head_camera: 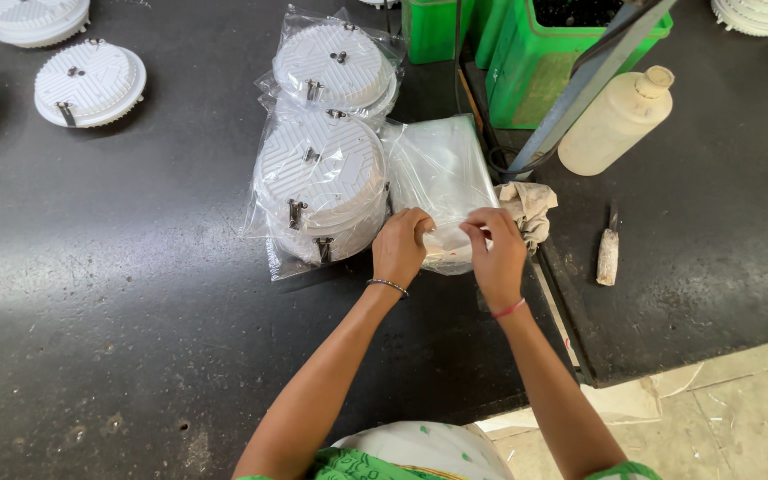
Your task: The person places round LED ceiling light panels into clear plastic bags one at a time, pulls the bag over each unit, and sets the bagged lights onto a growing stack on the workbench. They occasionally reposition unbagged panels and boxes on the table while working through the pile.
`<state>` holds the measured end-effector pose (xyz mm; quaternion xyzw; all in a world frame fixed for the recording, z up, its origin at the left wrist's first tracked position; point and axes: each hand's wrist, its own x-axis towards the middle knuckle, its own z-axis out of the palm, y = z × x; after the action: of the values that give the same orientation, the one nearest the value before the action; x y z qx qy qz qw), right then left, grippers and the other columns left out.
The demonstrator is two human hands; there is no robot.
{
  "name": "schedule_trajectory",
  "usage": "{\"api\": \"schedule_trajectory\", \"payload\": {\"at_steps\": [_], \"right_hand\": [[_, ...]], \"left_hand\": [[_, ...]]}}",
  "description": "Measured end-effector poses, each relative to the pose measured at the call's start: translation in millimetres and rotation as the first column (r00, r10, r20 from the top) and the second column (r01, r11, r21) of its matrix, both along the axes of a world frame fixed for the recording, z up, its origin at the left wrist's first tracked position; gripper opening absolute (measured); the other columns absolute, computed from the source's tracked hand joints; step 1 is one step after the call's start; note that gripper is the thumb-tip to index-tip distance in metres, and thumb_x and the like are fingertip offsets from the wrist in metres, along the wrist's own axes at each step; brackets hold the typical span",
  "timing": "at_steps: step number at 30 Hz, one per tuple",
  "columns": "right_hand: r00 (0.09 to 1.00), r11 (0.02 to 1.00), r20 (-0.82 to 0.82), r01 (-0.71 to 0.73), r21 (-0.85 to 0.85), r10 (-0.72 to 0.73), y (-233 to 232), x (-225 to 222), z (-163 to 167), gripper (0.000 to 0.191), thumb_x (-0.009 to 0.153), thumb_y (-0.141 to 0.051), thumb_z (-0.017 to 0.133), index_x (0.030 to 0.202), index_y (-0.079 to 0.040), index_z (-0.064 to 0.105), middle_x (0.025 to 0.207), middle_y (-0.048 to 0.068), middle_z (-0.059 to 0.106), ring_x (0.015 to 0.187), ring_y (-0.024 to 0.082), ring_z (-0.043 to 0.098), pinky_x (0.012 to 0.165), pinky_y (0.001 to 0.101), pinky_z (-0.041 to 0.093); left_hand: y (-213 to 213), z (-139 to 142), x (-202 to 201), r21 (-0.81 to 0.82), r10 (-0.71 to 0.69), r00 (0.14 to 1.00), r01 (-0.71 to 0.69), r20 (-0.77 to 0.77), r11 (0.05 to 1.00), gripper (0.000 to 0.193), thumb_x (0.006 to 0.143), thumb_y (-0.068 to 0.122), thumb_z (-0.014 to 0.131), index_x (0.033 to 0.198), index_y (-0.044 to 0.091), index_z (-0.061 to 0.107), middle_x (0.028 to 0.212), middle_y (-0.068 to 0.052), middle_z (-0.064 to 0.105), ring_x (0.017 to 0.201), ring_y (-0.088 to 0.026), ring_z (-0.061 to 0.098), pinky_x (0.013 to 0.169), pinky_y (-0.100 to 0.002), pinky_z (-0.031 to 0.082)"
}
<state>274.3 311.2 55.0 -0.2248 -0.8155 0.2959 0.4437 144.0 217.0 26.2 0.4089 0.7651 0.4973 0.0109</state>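
My left hand [400, 247] and my right hand [496, 251] both pinch the near edge of a stack of clear plastic bags [438, 169] lying on the black table [117, 293]. The fingertips of the two hands nearly meet over the bag edge. Just left of the bags lies a pile of round white ribbed lamp housings sealed in clear bags [322, 182], with another bagged housing [333, 67] behind it.
Unbagged white housings [89, 82] lie at the far left and top right corners. Green crates [571, 53] stand behind the bags. A crumpled rag [529, 209], a cream plastic bottle [617, 122] and a small knife-like tool [609, 253] lie to the right.
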Motion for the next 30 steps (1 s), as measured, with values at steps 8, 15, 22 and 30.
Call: {"api": "schedule_trajectory", "payload": {"at_steps": [8,15,22,30], "right_hand": [[0.999,0.997,0.036,-0.033,-0.066,0.036,-25,-12,-18,0.026,0.085,0.001,0.075,0.109,0.002,0.065,0.106,0.017,0.062,0.087,0.025,0.069,0.074,0.031,0.059],[0.998,0.914,-0.033,-0.061,-0.401,0.052,-17,-16,-45,0.012,0.09,0.0,0.073,0.101,0.0,0.067,0.096,0.007,0.073,0.087,0.013,0.071,0.081,0.0272,0.06],[0.995,0.807,-0.052,-0.098,-0.582,0.083,-21,-8,-45,0.025,0.09,-0.015,0.075,0.106,-0.001,0.062,0.099,0.005,0.072,0.087,0.009,0.072,0.074,0.0252,0.057],[0.914,0.895,0.405,0.203,-0.397,-0.028,-21,4,-25,0.022,0.094,-0.019,0.077,0.09,-0.001,0.066,0.078,0.01,0.071,0.068,0.021,0.07,0.064,0.0324,0.054]], "left_hand": [[3,-4,5,-0.002,-0.01,0.999,0.01,0.052,1.0,0.006,0.091,0.006,0.062,0.088,0.01,0.063,0.088,-0.008,0.067,0.082,-0.036,0.065,0.067,-0.046,0.05],[-2,-1,-1,0.043,0.013,0.997,-0.017,0.074,0.999,0.004,0.091,0.007,0.062,0.089,0.009,0.064,0.089,-0.01,0.069,0.084,-0.038,0.066,0.068,-0.047,0.051],[-6,-1,1,0.015,0.006,0.983,-0.009,0.183,1.0,0.003,0.091,0.009,0.064,0.089,0.009,0.066,0.088,-0.009,0.07,0.08,-0.036,0.068,0.068,-0.045,0.052],[-12,-3,-7,0.092,0.086,0.985,-0.1,0.15,0.991,0.005,0.093,0.005,0.062,0.089,0.007,0.065,0.088,-0.009,0.071,0.082,-0.036,0.068,0.07,-0.044,0.052]]}}
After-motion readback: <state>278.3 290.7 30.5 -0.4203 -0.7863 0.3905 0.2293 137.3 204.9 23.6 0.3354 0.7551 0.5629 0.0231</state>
